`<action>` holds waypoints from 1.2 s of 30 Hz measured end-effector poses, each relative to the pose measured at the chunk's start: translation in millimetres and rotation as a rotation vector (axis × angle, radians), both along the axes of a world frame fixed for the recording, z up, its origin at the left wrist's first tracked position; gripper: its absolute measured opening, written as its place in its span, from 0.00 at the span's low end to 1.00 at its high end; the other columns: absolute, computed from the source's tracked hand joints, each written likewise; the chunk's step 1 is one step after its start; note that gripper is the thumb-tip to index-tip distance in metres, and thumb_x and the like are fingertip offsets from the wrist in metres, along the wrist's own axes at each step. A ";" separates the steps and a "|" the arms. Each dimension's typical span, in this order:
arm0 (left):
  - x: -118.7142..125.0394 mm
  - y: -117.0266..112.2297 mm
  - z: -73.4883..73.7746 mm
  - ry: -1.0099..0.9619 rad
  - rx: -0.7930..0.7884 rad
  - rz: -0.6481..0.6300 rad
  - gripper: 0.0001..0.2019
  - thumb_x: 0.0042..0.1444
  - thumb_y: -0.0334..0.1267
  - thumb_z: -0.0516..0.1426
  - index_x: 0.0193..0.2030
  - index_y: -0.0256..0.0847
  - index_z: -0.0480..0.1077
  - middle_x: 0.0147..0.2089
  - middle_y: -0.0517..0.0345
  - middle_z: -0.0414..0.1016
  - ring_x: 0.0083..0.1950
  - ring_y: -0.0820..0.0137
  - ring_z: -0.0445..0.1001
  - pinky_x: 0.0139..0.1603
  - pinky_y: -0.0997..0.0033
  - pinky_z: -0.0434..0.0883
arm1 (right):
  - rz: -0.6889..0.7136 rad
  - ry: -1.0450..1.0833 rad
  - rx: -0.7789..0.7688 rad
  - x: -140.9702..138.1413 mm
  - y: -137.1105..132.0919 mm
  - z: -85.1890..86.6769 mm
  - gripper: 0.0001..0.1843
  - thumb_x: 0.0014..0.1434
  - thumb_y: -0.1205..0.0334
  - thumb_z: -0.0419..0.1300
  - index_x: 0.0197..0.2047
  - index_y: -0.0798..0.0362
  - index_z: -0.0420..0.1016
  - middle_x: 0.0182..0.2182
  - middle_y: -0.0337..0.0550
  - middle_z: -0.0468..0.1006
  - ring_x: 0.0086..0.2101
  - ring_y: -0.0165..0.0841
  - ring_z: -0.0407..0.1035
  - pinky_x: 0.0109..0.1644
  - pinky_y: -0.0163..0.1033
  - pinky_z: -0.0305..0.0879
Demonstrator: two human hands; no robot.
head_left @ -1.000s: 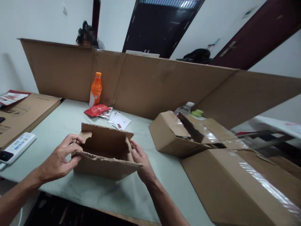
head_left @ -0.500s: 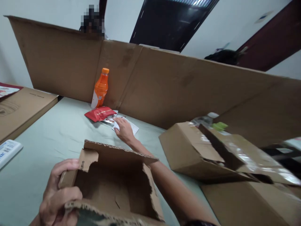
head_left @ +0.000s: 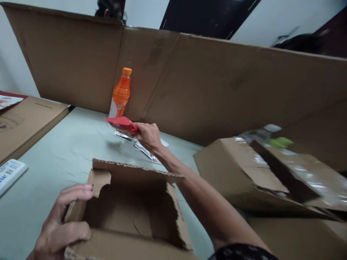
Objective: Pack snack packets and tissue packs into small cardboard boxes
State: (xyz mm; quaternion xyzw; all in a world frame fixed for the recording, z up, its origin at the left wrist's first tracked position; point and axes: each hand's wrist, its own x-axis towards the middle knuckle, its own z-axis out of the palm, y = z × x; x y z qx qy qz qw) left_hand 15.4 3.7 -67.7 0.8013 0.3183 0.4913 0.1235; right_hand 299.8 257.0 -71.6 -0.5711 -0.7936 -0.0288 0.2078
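Observation:
My left hand (head_left: 63,220) grips the left edge of a torn, open cardboard box (head_left: 135,249), its thumb and fingers pinching the wall. The inside of the box that shows holds nothing. Farther out, my right hand (head_left: 148,135) is closed on the right end of a red packet (head_left: 123,123), which is raised a little off the table. Beneath and beside that hand lie white sachets (head_left: 146,151), partly covered by it. An orange drink bottle (head_left: 121,93) stands just behind the red packet.
A tall cardboard partition (head_left: 217,86) runs along the back of the pale green table (head_left: 73,144). Larger cardboard boxes (head_left: 227,173) sit at right. At left are a flat carton (head_left: 32,122) and a white box (head_left: 12,175). Someone's head (head_left: 110,9) shows above the partition.
My right hand has taken hold of the red packet and lifted it slightly; before, it lay open over the white sachets. My left hand still grips the box. The view has tilted down.

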 end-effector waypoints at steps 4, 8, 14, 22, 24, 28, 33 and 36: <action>-5.6 4.7 0.9 -0.013 -0.011 -0.038 0.11 0.63 0.23 0.52 0.42 0.43 0.71 0.67 0.48 0.64 0.69 0.58 0.66 0.70 0.53 0.69 | -0.068 0.257 0.012 52.9 -90.7 24.9 0.10 0.63 0.64 0.55 0.34 0.53 0.77 0.27 0.38 0.79 0.28 0.33 0.69 0.34 0.36 0.61; -3.9 4.8 2.4 -0.002 -0.021 -0.053 0.10 0.59 0.23 0.57 0.42 0.43 0.71 0.66 0.49 0.64 0.68 0.57 0.68 0.67 0.56 0.71 | -0.007 0.985 0.341 78.9 -169.1 62.6 0.06 0.53 0.58 0.70 0.31 0.49 0.77 0.28 0.36 0.78 0.30 0.34 0.72 0.41 0.42 0.72; 2.3 3.3 8.8 0.025 -0.018 -0.013 0.10 0.56 0.21 0.57 0.36 0.42 0.72 0.61 0.50 0.67 0.60 0.61 0.73 0.59 0.60 0.74 | 0.328 1.041 0.267 27.3 -224.4 100.0 0.09 0.60 0.55 0.69 0.29 0.45 0.80 0.25 0.35 0.79 0.28 0.35 0.75 0.38 0.42 0.74; 7.0 -0.8 8.5 0.003 0.012 0.143 0.09 0.57 0.22 0.56 0.34 0.40 0.71 0.55 0.49 0.66 0.58 0.61 0.73 0.59 0.56 0.76 | 0.256 -0.042 -0.125 0.3 -258.8 120.7 0.12 0.60 0.71 0.56 0.31 0.48 0.77 0.28 0.41 0.81 0.28 0.34 0.70 0.31 0.38 0.57; 8.1 -0.8 8.3 0.014 0.000 0.166 0.10 0.58 0.21 0.55 0.33 0.40 0.72 0.54 0.49 0.65 0.59 0.60 0.72 0.59 0.56 0.75 | 0.176 -0.278 -0.217 -5.1 -260.5 125.8 0.12 0.60 0.73 0.57 0.32 0.47 0.78 0.30 0.42 0.82 0.28 0.35 0.71 0.30 0.40 0.52; 7.7 0.0 4.9 0.008 0.012 0.155 0.10 0.58 0.22 0.55 0.32 0.40 0.71 0.55 0.49 0.65 0.60 0.60 0.71 0.61 0.56 0.74 | 0.161 -0.543 -0.486 -32.3 -242.0 114.7 0.12 0.61 0.73 0.58 0.36 0.50 0.83 0.34 0.48 0.86 0.32 0.39 0.77 0.31 0.40 0.53; -0.2 -4.7 15.4 0.116 0.091 0.067 0.09 0.56 0.24 0.55 0.40 0.40 0.71 0.73 0.44 0.56 0.74 0.49 0.58 0.72 0.43 0.63 | 0.328 -0.561 -0.660 -57.4 -215.3 84.3 0.14 0.66 0.69 0.57 0.46 0.50 0.85 0.41 0.49 0.87 0.39 0.40 0.81 0.37 0.38 0.63; -1.2 -2.8 35.6 0.262 0.146 -0.103 0.20 0.52 0.26 0.55 0.52 0.40 0.71 0.70 0.42 0.64 0.72 0.50 0.63 0.76 0.41 0.58 | 0.396 -0.492 -0.686 -51.7 -219.1 81.8 0.15 0.68 0.67 0.58 0.53 0.50 0.83 0.45 0.50 0.87 0.42 0.41 0.82 0.42 0.39 0.68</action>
